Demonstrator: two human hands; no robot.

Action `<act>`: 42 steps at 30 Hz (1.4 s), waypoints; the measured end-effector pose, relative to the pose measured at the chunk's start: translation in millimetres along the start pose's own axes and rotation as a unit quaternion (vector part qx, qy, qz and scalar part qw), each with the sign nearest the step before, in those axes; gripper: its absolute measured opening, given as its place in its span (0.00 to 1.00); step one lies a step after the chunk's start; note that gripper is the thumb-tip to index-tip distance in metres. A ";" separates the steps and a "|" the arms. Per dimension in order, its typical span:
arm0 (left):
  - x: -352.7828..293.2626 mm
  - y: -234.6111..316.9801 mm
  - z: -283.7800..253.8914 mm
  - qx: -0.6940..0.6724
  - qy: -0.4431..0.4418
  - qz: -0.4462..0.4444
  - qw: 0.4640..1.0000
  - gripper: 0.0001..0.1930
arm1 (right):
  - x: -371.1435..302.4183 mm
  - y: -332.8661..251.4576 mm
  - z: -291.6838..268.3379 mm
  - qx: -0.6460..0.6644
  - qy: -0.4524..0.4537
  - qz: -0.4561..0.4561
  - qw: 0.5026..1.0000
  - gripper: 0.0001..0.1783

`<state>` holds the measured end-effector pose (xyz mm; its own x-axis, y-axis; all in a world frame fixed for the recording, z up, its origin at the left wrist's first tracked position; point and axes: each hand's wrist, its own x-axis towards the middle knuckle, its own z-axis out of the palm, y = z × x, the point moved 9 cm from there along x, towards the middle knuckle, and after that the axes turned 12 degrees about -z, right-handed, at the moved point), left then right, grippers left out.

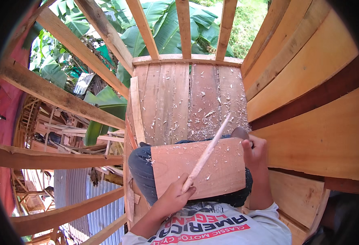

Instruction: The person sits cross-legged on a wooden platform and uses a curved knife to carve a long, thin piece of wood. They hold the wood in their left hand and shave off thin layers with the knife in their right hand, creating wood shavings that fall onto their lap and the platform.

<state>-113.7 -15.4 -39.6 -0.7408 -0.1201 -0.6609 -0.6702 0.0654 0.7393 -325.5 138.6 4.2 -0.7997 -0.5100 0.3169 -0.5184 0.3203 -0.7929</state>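
A pale, peeled wooden stick [207,153] slants across my lap, its thin tip pointing away from me and to the right. Around its thick near end, my left hand [175,193] is closed. My right hand [255,150] is closed on what looks like a knife [240,132], with a dark, rounded blade; the fist hides its handle. The blade is to the right of the stick and apart from it. Under the stick, a flat rectangular wooden board [224,173] rests across my thighs, with a few wood shavings on it.
Shavings [208,114] litter the plank floor [161,94] ahead. Spaced wooden slats [65,157] stand at the left and front, and wide boards [310,139] form the right side. A loose wooden strip [137,110] leans at the floor's left edge. Banana leaves [159,36] lie beyond.
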 end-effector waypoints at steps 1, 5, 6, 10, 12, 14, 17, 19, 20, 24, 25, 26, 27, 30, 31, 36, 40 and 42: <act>4.3 -0.4 -5.2 -0.010 0.014 0.022 1.000 0.11 | -9.6 -17.7 13.9 -0.012 -0.046 -0.029 0.998 0.36; -0.1 6.9 -1.7 0.025 0.020 0.049 0.998 0.12 | -27.0 -45.2 51.7 -0.060 -0.131 -0.104 0.984 0.32; -1.4 6.5 2.4 0.020 0.006 0.026 0.999 0.10 | -23.7 -27.8 44.9 -0.040 -0.093 -0.056 0.993 0.32; -5.3 0.1 4.1 0.012 -0.008 -0.021 1.000 0.07 | -1.0 20.1 7.1 -0.009 0.001 0.060 0.998 0.34; -0.6 0.0 -2.6 0.005 0.009 0.006 1.000 0.08 | -7.1 9.5 10.5 -0.017 -0.039 0.012 0.999 0.35; 7.0 0.8 -6.2 -0.010 0.028 0.055 0.998 0.11 | -26.6 -32.9 41.6 -0.029 -0.099 -0.086 0.991 0.36; -0.2 8.3 -0.1 0.016 0.018 0.050 0.998 0.10 | -26.2 -31.5 49.1 -0.020 -0.093 -0.078 0.992 0.36; -2.6 5.3 2.6 -0.004 -0.004 0.011 1.000 0.07 | -14.6 -7.5 36.7 -0.012 -0.057 -0.006 0.998 0.35; -3.9 2.6 3.8 -0.013 -0.015 -0.009 1.000 0.06 | -6.1 11.0 23.1 -0.014 -0.037 0.038 0.998 0.35; 0.3 5.6 -8.4 0.003 0.015 -0.004 1.000 0.07 | -9.9 -10.2 28.7 -0.003 -0.065 -0.006 0.998 0.35; 5.9 2.6 -11.5 0.014 0.028 0.031 0.999 0.09 | -19.6 -22.1 41.1 0.012 -0.092 -0.036 0.995 0.36; 8.3 3.9 -12.8 0.025 0.041 0.066 0.997 0.11 | -30.9 -35.3 56.9 0.027 -0.118 -0.065 0.991 0.36; 7.5 4.4 -10.2 0.026 0.034 0.058 0.997 0.11 | -36.6 -43.4 68.5 0.042 -0.146 -0.095 0.984 0.36; 3.5 4.0 1.5 0.027 0.002 0.026 0.999 0.11 | -16.1 -12.6 50.2 0.054 -0.062 -0.052 0.995 0.37; 2.6 -0.5 6.5 0.031 -0.016 0.009 0.999 0.11 | -4.7 8.2 34.0 0.022 -0.027 -0.002 0.999 0.37; -0.5 3.3 10.0 0.044 -0.015 0.031 0.998 0.11 | -2.8 13.0 19.7 -0.059 -0.062 -0.009 0.996 0.33; -1.5 25.9 6.6 0.012 -0.023 0.061 0.998 0.09 | -26.9 -11.2 55.6 0.005 -0.089 -0.019 0.996 0.32; -3.7 33.5 5.4 -0.013 -0.025 0.069 0.997 0.07 | -29.7 10.2 51.8 0.025 -0.078 0.040 0.996 0.33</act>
<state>-133.6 -7.4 -13.1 -0.8272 -0.0614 -0.5586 -0.5615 0.0519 0.8259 -291.4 115.7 -40.3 -0.7791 -0.6034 0.1703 -0.4364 0.3268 -0.8383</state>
